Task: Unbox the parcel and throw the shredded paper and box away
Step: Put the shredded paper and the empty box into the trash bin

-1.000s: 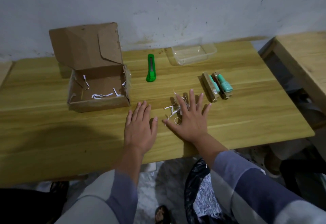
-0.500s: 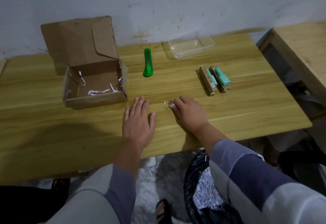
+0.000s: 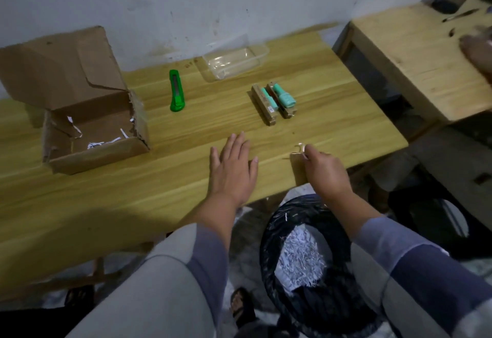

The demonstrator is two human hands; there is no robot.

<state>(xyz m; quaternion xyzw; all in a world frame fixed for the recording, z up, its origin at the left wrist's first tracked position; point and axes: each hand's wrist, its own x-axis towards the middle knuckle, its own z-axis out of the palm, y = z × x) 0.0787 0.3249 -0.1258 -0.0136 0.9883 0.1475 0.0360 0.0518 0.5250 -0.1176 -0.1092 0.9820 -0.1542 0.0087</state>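
Observation:
An opened cardboard box [image 3: 80, 114] stands at the table's left with its lid up and a few white paper shreds [image 3: 102, 143] inside. My left hand [image 3: 233, 170] rests flat on the wooden table [image 3: 106, 191], fingers straight. To its right, my right hand [image 3: 323, 170] is curled around a clump of shredded paper near the table's front edge; a strand of the clump [image 3: 298, 148] pokes out past the fingers. Below that edge sits a black-lined bin [image 3: 269, 244] holding a heap of shredded paper [image 3: 300, 258].
On the table lie a green utility knife [image 3: 176, 90], a clear plastic tray [image 3: 234, 62] and two small brown packs with teal items [image 3: 274, 102]. A second wooden table [image 3: 415, 58] stands at the right, with another person's hand [image 3: 478, 53] at its edge.
My right hand closed over the loose shreds on the table and drew them toward the front edge above the bin. My left hand stayed flat. The view shifted right and down.

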